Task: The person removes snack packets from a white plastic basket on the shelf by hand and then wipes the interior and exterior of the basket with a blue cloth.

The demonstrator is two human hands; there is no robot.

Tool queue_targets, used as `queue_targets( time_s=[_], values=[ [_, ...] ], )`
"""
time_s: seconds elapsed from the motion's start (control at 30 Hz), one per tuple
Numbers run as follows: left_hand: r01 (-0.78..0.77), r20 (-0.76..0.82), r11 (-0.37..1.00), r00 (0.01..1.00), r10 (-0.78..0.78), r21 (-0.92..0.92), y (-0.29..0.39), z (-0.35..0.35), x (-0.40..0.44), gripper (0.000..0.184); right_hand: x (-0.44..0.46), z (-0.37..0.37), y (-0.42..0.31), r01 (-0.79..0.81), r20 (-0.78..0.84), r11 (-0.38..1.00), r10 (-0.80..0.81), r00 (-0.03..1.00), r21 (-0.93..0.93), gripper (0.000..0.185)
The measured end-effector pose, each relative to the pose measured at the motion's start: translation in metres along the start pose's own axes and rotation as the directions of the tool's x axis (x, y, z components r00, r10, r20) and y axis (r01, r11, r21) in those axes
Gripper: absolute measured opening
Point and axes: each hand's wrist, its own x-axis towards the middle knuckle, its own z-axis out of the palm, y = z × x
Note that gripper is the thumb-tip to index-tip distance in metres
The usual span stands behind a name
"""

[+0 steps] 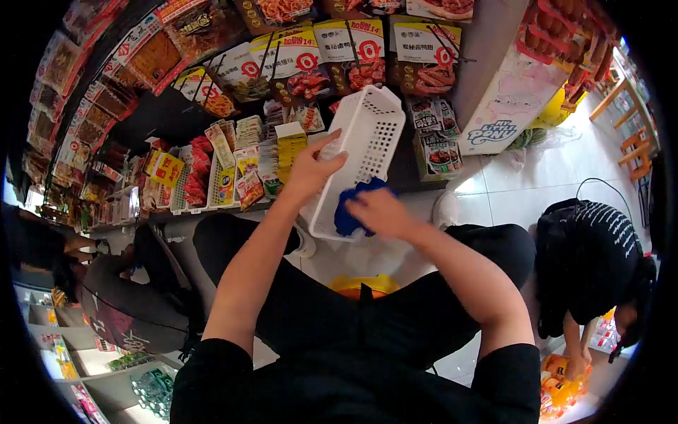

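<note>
A white perforated plastic basket (364, 127) is tilted up between my knees, its open side facing me. My left hand (314, 168) grips the basket's left long side, with the thumb over the rim. Bunched in my right hand (387, 212) is a dark blue cloth (346, 218), which lies against the inside of the basket near its lower end. The right fingers are slightly blurred and partly hidden by the cloth.
Ahead, a shelf holds hanging snack bags (353, 53) and small baskets of red packets (198, 173). Stacked dark packets (436, 138) stand right of the basket. An orange-yellow object (364, 284) sits between my legs. People crouch left (127, 297) and right (590, 261).
</note>
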Motion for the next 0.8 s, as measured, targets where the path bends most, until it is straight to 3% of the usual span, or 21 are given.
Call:
queue_targets(
  time_s=[0.03,0.1,0.13,0.17,0.23,0.33,0.37,0.4,0.43,0.47,0.5,0.6,0.73,0.8],
  values=[
    [0.049,0.009,0.997,0.999,-0.049,-0.06,0.002,-0.005,0.0,0.051,-0.002,-0.025,-0.01,-0.151,-0.057,0.975,0.162,0.985,0.16,0.036],
    [0.144,0.028,0.972,0.99,-0.141,-0.185,0.012,-0.014,-0.005,0.054,0.002,-0.049,0.027,-0.045,-0.347,0.987,0.097,0.933,0.154,0.036],
    [0.182,0.01,0.948,0.983,-0.186,-0.262,0.018,-0.017,-0.008,0.053,0.002,-0.064,0.016,-0.014,-0.435,0.812,0.328,0.839,0.584,0.033],
    [0.217,-0.002,0.917,0.973,-0.231,-0.335,0.024,-0.018,-0.012,0.052,-0.009,-0.08,0.002,0.039,-0.407,0.55,0.566,0.717,0.834,0.031],
    [0.293,0.026,0.848,0.949,-0.314,-0.442,0.023,-0.022,-0.015,0.049,-0.015,-0.098,0.009,0.266,-0.327,0.191,0.608,0.724,0.945,0.033],
    [0.414,0.086,0.748,0.896,-0.436,-0.519,0.017,-0.021,-0.017,0.045,-0.012,-0.096,0.007,0.374,-0.396,0.181,0.645,0.653,0.91,0.034],
    [0.447,0.068,0.717,0.869,-0.491,-0.535,0.025,-0.01,-0.023,0.044,-0.009,-0.081,0.022,0.31,-0.432,0.303,0.567,0.702,0.901,0.036],
    [0.478,0.051,0.684,0.838,-0.544,-0.551,0.031,-0.003,-0.028,0.043,0.003,-0.064,0.034,0.157,-0.497,0.533,0.588,0.638,0.832,0.043],
    [0.487,0.177,0.604,0.849,-0.498,-0.631,0.014,-0.004,-0.025,0.041,-0.006,-0.056,0.013,-0.106,-0.531,0.911,0.323,0.783,0.399,0.057],
    [0.485,0.182,0.611,0.852,-0.49,-0.625,-0.002,-0.004,-0.023,0.039,-0.006,-0.053,-0.01,-0.249,-0.3,0.938,0.315,0.9,0.241,0.053],
    [0.483,0.185,0.618,0.856,-0.483,-0.62,-0.005,-0.002,-0.026,0.037,0.0,-0.019,-0.001,0.002,-0.503,0.925,0.204,0.84,0.379,0.051],
    [0.406,0.115,0.742,0.904,-0.412,-0.534,-0.005,0.002,-0.037,0.033,0.009,-0.009,0.01,0.161,-0.449,0.87,0.076,0.89,0.466,0.052],
    [0.397,0.078,0.786,0.908,-0.412,-0.475,-0.01,-0.009,-0.034,0.034,-0.025,-0.007,-0.018,0.154,-0.381,0.939,-0.028,0.924,0.307,0.047],
    [0.427,0.023,0.808,0.889,-0.458,-0.406,0.003,-0.014,-0.033,0.038,-0.041,-0.006,-0.028,0.261,-0.385,0.951,-0.182,0.905,0.164,0.045]
  ],
)
